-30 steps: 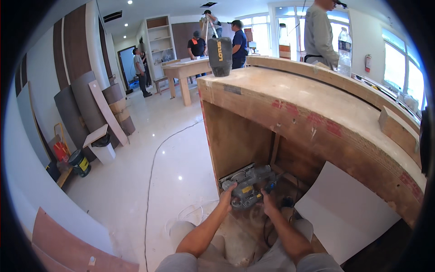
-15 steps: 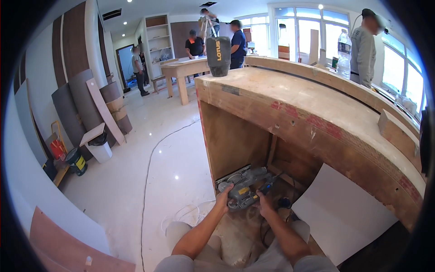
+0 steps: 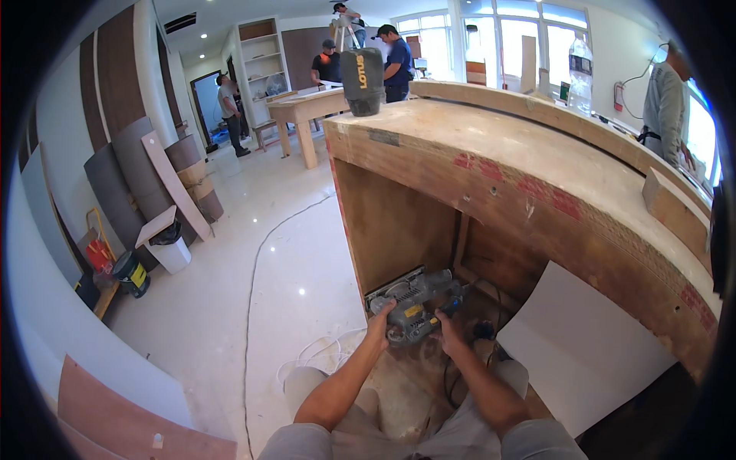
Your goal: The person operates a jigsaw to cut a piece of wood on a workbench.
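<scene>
Left hand (image 3: 379,326) and right hand (image 3: 448,328) grip the power tool (image 3: 414,311), base facing the side panel (image 3: 399,226); even pressure seems advisable

The worker in grey (image 3: 664,103) is displaced to the right: one second earlier beside the water bottle (image 3: 580,77), now beyond the fire extinguisher (image 3: 618,96), at the far right. The extinguisher, obscured half a second earlier, is again visible. The upright board (image 3: 528,64) at the windows, first obscured, is exposed. The worker in navy (image 3: 399,63) now leans further forward, head lowered.
</scene>
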`<action>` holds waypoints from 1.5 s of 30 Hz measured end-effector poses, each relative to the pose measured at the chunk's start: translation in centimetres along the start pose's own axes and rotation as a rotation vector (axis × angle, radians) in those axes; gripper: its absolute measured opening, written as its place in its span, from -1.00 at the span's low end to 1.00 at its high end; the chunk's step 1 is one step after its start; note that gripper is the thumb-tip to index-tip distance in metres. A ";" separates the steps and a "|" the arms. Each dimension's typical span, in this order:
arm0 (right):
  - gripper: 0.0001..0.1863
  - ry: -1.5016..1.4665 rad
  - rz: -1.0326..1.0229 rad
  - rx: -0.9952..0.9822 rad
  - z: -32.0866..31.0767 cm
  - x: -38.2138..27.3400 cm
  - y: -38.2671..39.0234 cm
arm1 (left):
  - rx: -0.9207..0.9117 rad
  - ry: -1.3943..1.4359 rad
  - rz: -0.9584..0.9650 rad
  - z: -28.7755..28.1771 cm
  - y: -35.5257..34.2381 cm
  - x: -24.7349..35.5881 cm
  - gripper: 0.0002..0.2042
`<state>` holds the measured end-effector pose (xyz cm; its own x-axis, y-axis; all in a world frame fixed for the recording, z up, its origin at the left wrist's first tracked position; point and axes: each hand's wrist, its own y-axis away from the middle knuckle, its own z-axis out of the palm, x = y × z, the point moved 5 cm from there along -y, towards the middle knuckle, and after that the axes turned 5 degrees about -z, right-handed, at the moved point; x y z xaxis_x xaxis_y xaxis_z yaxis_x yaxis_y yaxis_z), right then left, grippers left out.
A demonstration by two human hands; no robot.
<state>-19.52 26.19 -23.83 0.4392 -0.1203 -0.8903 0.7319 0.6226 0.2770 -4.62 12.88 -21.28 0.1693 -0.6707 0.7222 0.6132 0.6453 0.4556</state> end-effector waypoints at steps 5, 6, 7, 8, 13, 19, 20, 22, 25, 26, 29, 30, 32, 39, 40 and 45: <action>-0.43 0.087 0.015 0.069 0.2 1.4 -0.6 | -0.021 0.057 -0.029 0.4 0.8 0.4 -0.40; -0.44 0.045 0.039 0.036 -1.2 1.7 -1.3 | 0.013 0.015 -0.070 1.0 1.5 -0.1 -0.40; -0.45 -0.008 0.071 -0.023 -1.4 1.8 -2.0 | 0.035 -0.033 -0.032 0.4 0.6 -0.2 -0.41; -0.46 -0.015 0.072 -0.049 -0.8 1.8 -1.9 | 0.058 -0.084 0.004 -0.4 -0.6 0.0 -0.41; -0.50 -0.013 0.036 -0.001 -0.8 1.4 -0.8 | -0.014 -0.035 -0.002 -0.7 -0.5 -0.5 -0.48; -0.47 0.054 0.060 0.103 -1.8 1.3 -2.2 | -0.004 0.009 -0.004 -0.6 -1.7 -1.1 -0.42; -0.44 0.060 0.029 0.094 -0.9 1.5 -1.6 | -0.023 0.061 -0.016 -1.0 -1.6 -1.0 -0.36; -0.40 0.048 -0.006 0.105 -0.8 1.4 -1.2 | 0.001 -0.001 -0.026 -0.9 -1.3 -0.7 -0.36; -0.38 0.016 -0.003 0.063 -0.7 1.2 -1.5 | 0.033 -0.047 -0.009 -1.2 -1.8 -0.8 -0.35; -0.37 0.019 0.017 0.035 -0.6 1.6 -1.4 | 0.038 -0.033 0.005 -1.5 -2.0 -0.7 -0.35; -0.35 0.030 0.022 0.025 -0.6 0.7 -0.9 | 0.004 -0.003 -0.025 -0.8 -1.3 -0.9 -0.35; -0.34 0.036 0.031 0.026 -0.3 0.6 -0.2 | -0.001 -0.013 -0.024 -0.8 -1.0 -0.8 -0.35; -0.33 0.020 0.021 0.029 0.2 -0.3 0.6 | 0.006 -0.004 -0.002 -0.7 -0.6 -0.5 -0.35; -0.34 0.053 0.012 0.065 0.7 -0.9 1.2 | 0.015 -0.011 -0.038 -0.9 -1.1 -0.5 -0.38; -0.34 0.052 0.014 0.067 0.5 -0.9 1.2 | 0.023 0.000 -0.039 -0.9 -1.0 -0.5 -0.40; -0.40 0.032 0.019 0.023 0.3 -0.3 0.6 | 0.006 0.021 -0.037 -0.4 -0.4 -0.5 -0.53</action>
<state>-19.07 26.34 -23.24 0.4362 -0.0834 -0.8960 0.7357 0.6064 0.3017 -4.63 12.76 -22.05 0.1623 -0.7018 0.6937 0.6148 0.6218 0.4852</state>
